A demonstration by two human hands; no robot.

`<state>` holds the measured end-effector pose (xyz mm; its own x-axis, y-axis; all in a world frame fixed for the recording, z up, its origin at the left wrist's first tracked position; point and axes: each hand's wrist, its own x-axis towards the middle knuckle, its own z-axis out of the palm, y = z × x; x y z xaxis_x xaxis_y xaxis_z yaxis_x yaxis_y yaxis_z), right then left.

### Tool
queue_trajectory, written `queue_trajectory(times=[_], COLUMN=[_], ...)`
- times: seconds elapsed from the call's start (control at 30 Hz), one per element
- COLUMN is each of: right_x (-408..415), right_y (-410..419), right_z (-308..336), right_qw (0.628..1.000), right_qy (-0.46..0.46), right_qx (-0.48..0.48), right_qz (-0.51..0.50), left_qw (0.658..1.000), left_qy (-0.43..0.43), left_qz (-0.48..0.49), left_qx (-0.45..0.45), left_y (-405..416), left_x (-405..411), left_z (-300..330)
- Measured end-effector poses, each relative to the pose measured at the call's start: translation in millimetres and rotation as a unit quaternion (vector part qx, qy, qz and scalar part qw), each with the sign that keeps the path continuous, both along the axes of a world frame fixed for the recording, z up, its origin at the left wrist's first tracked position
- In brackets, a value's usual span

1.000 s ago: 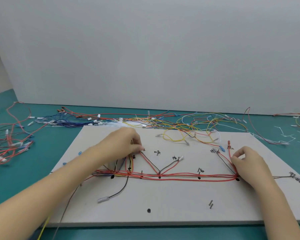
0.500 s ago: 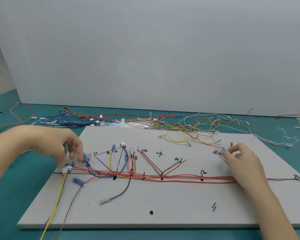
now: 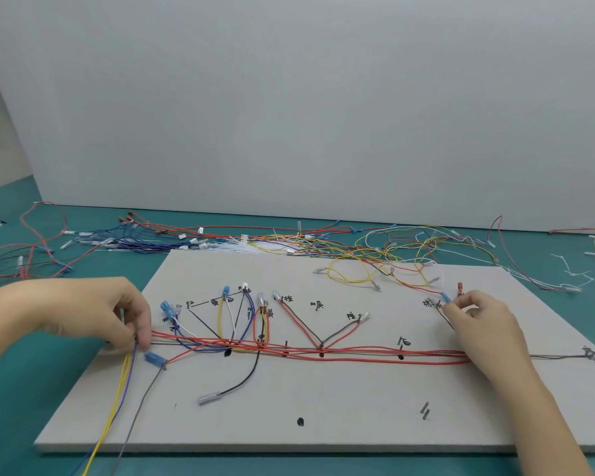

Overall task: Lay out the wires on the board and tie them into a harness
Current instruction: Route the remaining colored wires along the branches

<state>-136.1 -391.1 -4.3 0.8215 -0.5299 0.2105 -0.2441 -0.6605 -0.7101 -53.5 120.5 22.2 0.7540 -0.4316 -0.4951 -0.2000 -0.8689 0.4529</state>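
We judge the thin, limp red wires (image 3: 358, 352) light and springy; our left hand (image 3: 117, 314) pinches their left end, our right hand (image 3: 478, 317) pinches a terminal.

one board (image 3: 323, 407), two hands (image 3: 93, 314), many loose wires (image 3: 375, 266), four blue connectors (image 3: 167, 308)

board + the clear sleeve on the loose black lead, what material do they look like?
Board: looks like matte grey-white fibreboard or dense foam; flat dull face, thick plain edge, black marker marks on it. Can't tell which.
Sleeve on the black lead: probably soft translucent plastic; frosted and see-through.
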Motion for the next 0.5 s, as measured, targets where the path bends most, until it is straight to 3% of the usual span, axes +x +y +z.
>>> queue_trajectory(times=[0.17, 0.37, 0.5], right_x=[0.7, 0.8, 1.1], right_y=[0.0, -0.2, 1.6], right_z=[-0.9, -1.3, 0.2], right_qw=[1.000, 1.000, 1.000], right_qy=[0.003, 0.006, 0.010], right_qx=[0.004, 0.006, 0.005], right_qz=[0.003, 0.002, -0.008], left_qw=[0.999, 0.999, 0.994], left_qy=[-0.025, -0.030, -0.106], left_qz=[0.015, 0.008, -0.005], left_qx=[0.026, -0.030, -0.007], left_y=[-0.1, 2.6, -14.7], left_x=[-1.2, -5.1, -15.3], left_z=[-2.6, -3.1, -1.1])
